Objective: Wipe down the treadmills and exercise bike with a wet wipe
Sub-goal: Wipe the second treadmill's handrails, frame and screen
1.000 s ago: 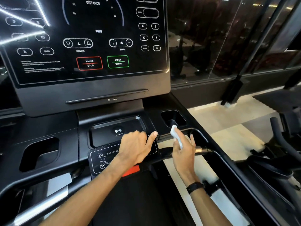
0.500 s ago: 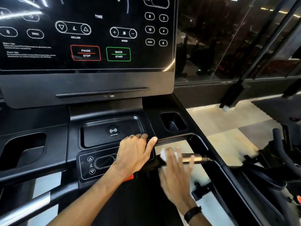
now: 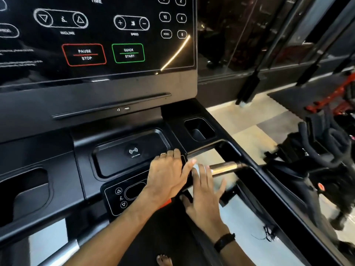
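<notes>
I stand at a black treadmill with a lit console screen (image 3: 96, 45). My left hand (image 3: 167, 175) rests on the small incline control panel (image 3: 123, 196), its fingers lying over the panel's far edge and the thumb pointing right. Just to its right, my right hand (image 3: 205, 191) lies with spread, straight fingers across the handlebar beside the metal grip sensor (image 3: 224, 167). The white wet wipe (image 3: 195, 166) shows only as a pale patch under those fingertips. The exercise bike (image 3: 317, 150) stands to the right on the floor.
A wireless charging tray (image 3: 132, 150) sits above the control panel, and a cup holder (image 3: 198, 129) lies at its right. Dark glass walls run behind the machines. The treadmill's right side rail (image 3: 269, 189) separates me from the bike. My bare foot (image 3: 163, 260) shows at the bottom.
My right hand came down from holding the wipe up in the air and now presses it on the handlebar, sliding left toward my left hand. The left hand stayed on the panel.
</notes>
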